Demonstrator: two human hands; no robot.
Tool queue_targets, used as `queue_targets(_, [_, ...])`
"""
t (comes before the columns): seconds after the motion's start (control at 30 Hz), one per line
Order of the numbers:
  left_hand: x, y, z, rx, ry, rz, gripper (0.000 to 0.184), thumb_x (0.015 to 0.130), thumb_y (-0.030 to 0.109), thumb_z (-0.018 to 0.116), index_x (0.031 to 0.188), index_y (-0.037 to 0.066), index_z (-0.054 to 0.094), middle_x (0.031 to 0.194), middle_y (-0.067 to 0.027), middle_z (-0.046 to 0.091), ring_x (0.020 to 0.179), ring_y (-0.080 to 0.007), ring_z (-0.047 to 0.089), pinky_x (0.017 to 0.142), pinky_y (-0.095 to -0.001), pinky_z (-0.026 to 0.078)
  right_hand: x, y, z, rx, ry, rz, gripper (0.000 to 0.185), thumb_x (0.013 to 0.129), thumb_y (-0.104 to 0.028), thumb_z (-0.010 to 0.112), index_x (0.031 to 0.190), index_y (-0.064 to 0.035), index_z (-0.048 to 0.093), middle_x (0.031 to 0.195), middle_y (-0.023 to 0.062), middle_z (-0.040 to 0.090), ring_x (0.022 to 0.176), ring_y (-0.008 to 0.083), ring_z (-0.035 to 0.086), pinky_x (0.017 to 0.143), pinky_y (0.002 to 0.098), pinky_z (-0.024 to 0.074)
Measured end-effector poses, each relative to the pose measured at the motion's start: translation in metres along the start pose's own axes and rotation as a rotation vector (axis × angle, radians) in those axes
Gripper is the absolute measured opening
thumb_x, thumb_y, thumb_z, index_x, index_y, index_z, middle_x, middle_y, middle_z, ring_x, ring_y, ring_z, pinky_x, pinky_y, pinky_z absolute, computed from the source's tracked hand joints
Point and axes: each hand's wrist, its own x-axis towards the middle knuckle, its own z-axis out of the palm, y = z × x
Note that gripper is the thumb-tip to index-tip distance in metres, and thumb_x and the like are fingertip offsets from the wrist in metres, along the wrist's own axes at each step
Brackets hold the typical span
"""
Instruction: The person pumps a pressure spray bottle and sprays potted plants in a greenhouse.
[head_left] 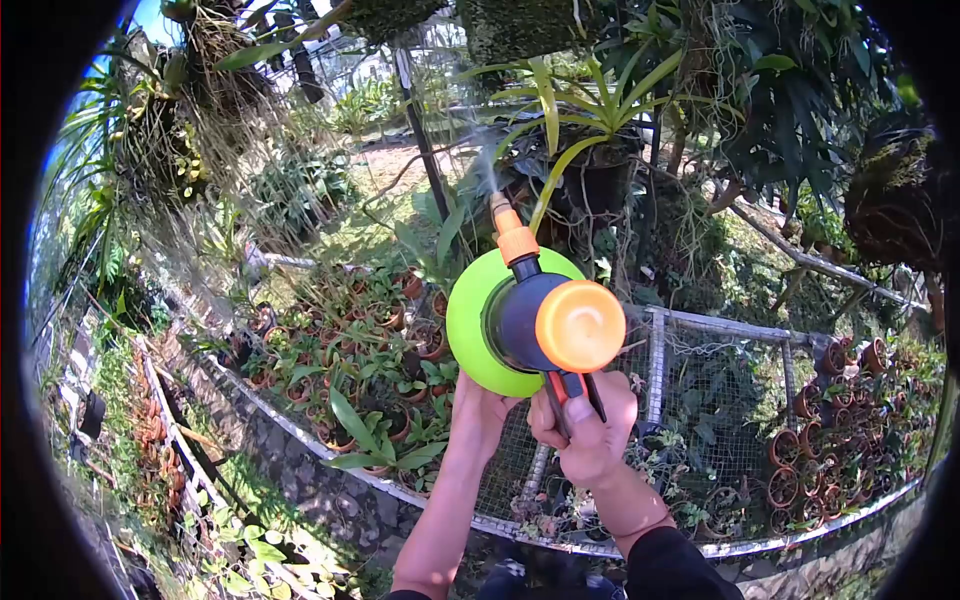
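A pressure sprayer with a lime-green tank [470, 325], an orange pump knob [581, 326] and an orange nozzle [514, 232] is held up at the centre. Fine mist leaves its tip toward the hanging plants. My right hand [592, 430] wraps round the black handle, its thumb on the red trigger. Below the tank, my left hand [478, 415] supports its underside; the fingers are mostly hidden behind it. Just beyond the nozzle hangs a potted plant with long strap-like leaves [600, 110].
A mesh bench [656, 365] with a pale rim spans the area below, holding potted plants [370, 350]. Small clay pots [783, 487] cluster at the right. A root mass [895, 200] hangs at upper right, and a dark pole [425, 140] stands behind the mist.
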Motion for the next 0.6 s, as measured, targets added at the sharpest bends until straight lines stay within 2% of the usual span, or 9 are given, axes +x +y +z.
queue_targets(0.1, [-0.012, -0.027, 0.004, -0.003, 0.005, -0.117, 0.049, 0.101, 0.041, 0.039, 0.140, 0.012, 0.031, 0.132, -0.0116, 0.050, 0.118, -0.0252, 0.055, 0.095, -0.0428, 0.049, -0.024, 0.000, 0.000, -0.037, 0.147, 0.020, 0.038, 0.095, -0.026, 0.042, 0.069, 0.0019, 0.043, 0.050, 0.0049, 0.042, 0.037, 0.0104, 0.037, 0.036, 0.0258, 0.0289])
queue_targets(0.17, [-0.016, -0.047, 0.005, -0.032, 0.004, -0.202, 0.048, 0.102, 0.041, 0.038, 0.140, 0.012, 0.031, 0.132, -0.0116, 0.051, 0.118, -0.0250, 0.055, 0.095, -0.0422, 0.049, -0.041, -0.001, -0.006, -0.196, 0.238, -0.047, 0.039, 0.096, -0.026, 0.040, 0.068, 0.0016, 0.042, 0.048, 0.0044, 0.041, 0.036, 0.0105, 0.036, 0.037, 0.0259, 0.0280])
queue_targets(0.3, [-0.018, -0.075, 0.031, -0.041, -0.138, -0.301, 0.049, 0.104, 0.039, 0.030, 0.144, 0.012, 0.026, 0.136, -0.0102, 0.047, 0.119, -0.0209, 0.053, 0.095, -0.0397, 0.047, -0.066, -0.015, -0.017, -0.285, 0.375, -0.005, 0.044, 0.095, -0.033, 0.040, 0.066, -0.0006, 0.041, 0.046, 0.0024, 0.036, 0.036, 0.0108, 0.035, 0.036, 0.0261, 0.0290])
queue_targets(0.4, [-0.012, -0.097, 0.040, -0.084, -0.203, -0.388, 0.048, 0.105, 0.037, 0.029, 0.146, 0.014, 0.023, 0.137, -0.0074, 0.046, 0.120, -0.0183, 0.051, 0.095, -0.0371, 0.047, -0.076, -0.028, -0.020, -0.333, 0.430, -0.052, 0.042, 0.096, -0.035, 0.041, 0.073, 0.0003, 0.041, 0.048, 0.0030, 0.036, 0.036, 0.0122, 0.035, 0.037, 0.0268, 0.0287])
queue_targets(0.47, [-0.014, -0.086, 0.059, -0.057, -0.218, -0.413, 0.045, 0.105, 0.034, 0.030, 0.145, 0.014, 0.025, 0.137, -0.0055, 0.045, 0.121, -0.0174, 0.050, 0.096, -0.0370, 0.046, -0.089, -0.028, -0.025, -0.364, 0.368, -0.072, 0.041, 0.096, -0.036, 0.041, 0.075, -0.0001, 0.040, 0.049, 0.0032, 0.036, 0.036, 0.0125, 0.034, 0.037, 0.0271, 0.0289])
queue_targets(0.57, [-0.016, -0.099, 0.049, -0.023, -0.275, -0.406, 0.044, 0.105, 0.029, 0.033, 0.145, 0.014, 0.025, 0.137, -0.0060, 0.046, 0.122, -0.0176, 0.050, 0.098, -0.0367, 0.045, -0.103, -0.020, -0.029, -0.395, 0.323, -0.110, 0.040, 0.095, -0.036, 0.042, 0.076, -0.0014, 0.039, 0.051, 0.0037, 0.035, 0.037, 0.0128, 0.031, 0.038, 0.0285, 0.0278])
queue_targets(0.6, [-0.015, -0.106, 0.048, -0.231, -0.255, -0.390, 0.043, 0.104, 0.025, 0.035, 0.144, 0.013, 0.027, 0.137, -0.0061, 0.046, 0.123, -0.0182, 0.050, 0.099, -0.0360, 0.044, -0.102, -0.016, -0.023, -0.403, 0.361, -0.133, 0.040, 0.095, -0.036, 0.042, 0.075, -0.0018, 0.039, 0.051, 0.0039, 0.035, 0.037, 0.0128, 0.031, 0.038, 0.0289, 0.0274])
